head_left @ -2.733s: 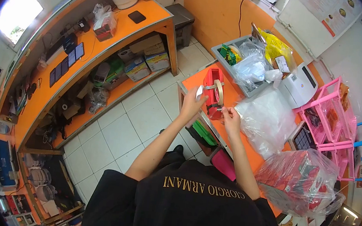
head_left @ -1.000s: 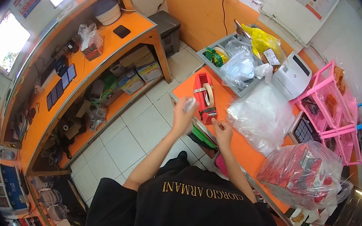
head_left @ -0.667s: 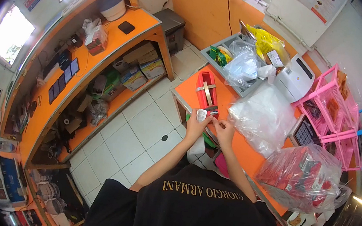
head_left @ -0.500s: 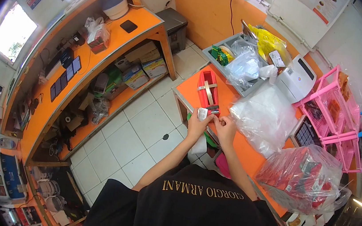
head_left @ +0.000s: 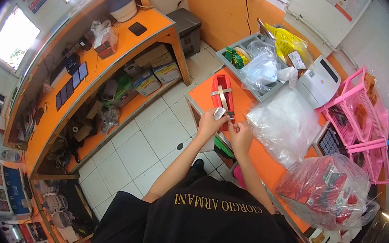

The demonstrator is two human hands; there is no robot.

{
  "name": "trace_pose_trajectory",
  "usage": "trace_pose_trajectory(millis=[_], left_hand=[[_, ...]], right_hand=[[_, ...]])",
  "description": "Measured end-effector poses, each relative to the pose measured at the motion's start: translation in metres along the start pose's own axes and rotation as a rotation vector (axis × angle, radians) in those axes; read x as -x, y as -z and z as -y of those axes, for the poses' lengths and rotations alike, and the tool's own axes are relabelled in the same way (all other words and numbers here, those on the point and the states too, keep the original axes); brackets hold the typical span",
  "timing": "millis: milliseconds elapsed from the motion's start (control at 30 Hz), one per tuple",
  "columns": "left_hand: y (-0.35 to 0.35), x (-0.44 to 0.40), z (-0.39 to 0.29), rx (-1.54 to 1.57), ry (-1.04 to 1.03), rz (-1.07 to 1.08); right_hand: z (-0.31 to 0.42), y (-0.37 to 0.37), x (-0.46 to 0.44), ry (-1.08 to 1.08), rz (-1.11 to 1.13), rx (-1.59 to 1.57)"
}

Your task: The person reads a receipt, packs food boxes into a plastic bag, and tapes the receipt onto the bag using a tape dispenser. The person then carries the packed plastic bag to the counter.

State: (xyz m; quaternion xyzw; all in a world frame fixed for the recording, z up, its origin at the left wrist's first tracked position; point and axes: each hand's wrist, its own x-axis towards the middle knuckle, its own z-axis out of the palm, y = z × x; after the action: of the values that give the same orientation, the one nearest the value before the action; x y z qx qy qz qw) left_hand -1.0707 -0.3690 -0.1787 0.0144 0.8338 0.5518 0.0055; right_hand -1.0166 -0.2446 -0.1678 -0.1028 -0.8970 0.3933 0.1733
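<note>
Head view: red tape dispenser (head_left: 228, 98) sits at the left end of the orange counter (head_left: 201, 92), cutter end toward the front edge. Left hand (head_left: 210, 124) was off to its left 1.0 s ago; now at the cutter end, fingers clamped on a white slip (head_left: 220, 113). Right hand (head_left: 241, 135) roughly unmoved, thumb and index together; can't tell if tape's between. Plastic bags (head_left: 283, 123) unmoved to its right.

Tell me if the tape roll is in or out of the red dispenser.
In: the tape roll shows edge-on inside the red dispenser, between its sides.
</note>
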Motion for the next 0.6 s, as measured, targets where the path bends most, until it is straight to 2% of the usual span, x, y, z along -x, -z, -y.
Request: trace_pose_trajectory(millis=[167, 300, 433, 533, 600], left_hand=[[0.005, -0.01, -0.005, 0.009, 0.052, 0.062], [0.013, -0.024, -0.008, -0.083, 0.088, 0.204], [0.018, -0.03, -0.019, -0.154, 0.096, 0.309], [0.017, -0.028, -0.021, -0.221, -0.019, 0.249], [0.017, -0.027, -0.019, -0.227, -0.038, 0.244]], right_hand=[[0.003, 0.004, 0.0, 0.006, -0.001, 0.0], [0.004, 0.005, 0.003, 0.022, -0.006, 0.044], [0.005, 0.005, 0.005, -0.061, 0.029, 0.004], [-0.006, -0.004, 0.006, -0.016, -0.026, 0.052], [-0.031, -0.008, 0.013, -0.001, 0.019, 0.266]])
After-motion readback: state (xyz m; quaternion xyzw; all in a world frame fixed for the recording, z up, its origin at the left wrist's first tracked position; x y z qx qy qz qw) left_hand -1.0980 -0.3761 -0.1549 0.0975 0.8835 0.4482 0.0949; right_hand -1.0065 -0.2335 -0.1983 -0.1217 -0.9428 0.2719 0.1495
